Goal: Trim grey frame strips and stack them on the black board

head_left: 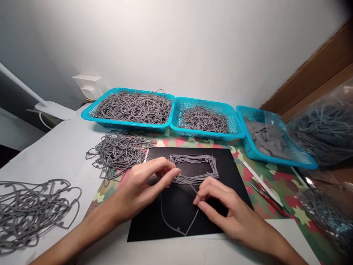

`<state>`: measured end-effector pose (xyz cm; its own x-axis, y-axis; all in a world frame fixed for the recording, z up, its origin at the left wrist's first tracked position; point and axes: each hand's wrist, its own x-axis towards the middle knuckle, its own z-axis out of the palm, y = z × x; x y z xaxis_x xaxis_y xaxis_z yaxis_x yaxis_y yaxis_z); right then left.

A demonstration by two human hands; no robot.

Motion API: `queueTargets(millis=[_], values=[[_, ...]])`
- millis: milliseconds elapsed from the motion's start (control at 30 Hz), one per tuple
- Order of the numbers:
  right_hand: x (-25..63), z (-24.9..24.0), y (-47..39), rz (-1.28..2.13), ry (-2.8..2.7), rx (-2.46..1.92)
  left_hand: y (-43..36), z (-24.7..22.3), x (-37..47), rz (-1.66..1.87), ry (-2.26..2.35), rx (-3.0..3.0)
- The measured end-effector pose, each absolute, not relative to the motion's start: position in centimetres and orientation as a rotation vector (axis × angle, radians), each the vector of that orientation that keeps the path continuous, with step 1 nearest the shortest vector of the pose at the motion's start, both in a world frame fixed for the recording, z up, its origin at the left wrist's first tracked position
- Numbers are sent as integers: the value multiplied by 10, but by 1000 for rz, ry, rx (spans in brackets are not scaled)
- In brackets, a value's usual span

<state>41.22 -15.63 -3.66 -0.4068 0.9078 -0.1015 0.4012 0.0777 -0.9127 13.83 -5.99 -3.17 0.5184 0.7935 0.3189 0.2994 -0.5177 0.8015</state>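
A thin grey rubber loop (185,232) hangs between my hands above the black sheet (176,209), its lower corner pointing toward me. My left hand (151,180) pinches its upper left part between thumb and fingertips. On the right side, my right hand (220,206) pinches the loop with closed fingers. Just beyond my hands, a stack of grey rectangular loops (216,167) lies on the black sheet, partly covered by my left fingers.
Blue baskets (128,125) (206,135) (289,162) stand along the wall, holding grey loops and flat grey pieces. Tangled loop piles (118,151) (33,209) lie at left. Red-handled tweezers (268,198) and a white strip (261,182) are at right, near plastic bags (322,129).
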Motion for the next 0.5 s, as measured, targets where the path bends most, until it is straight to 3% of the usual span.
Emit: queueTargets(millis=[200, 500], values=[[422, -37, -152, 1068, -1762, -1313, -50, -24, 135, 821, 1027, 1879], [447, -30, -135, 1037, -1537, -1567, -47, -34, 133, 688, 1017, 1682]])
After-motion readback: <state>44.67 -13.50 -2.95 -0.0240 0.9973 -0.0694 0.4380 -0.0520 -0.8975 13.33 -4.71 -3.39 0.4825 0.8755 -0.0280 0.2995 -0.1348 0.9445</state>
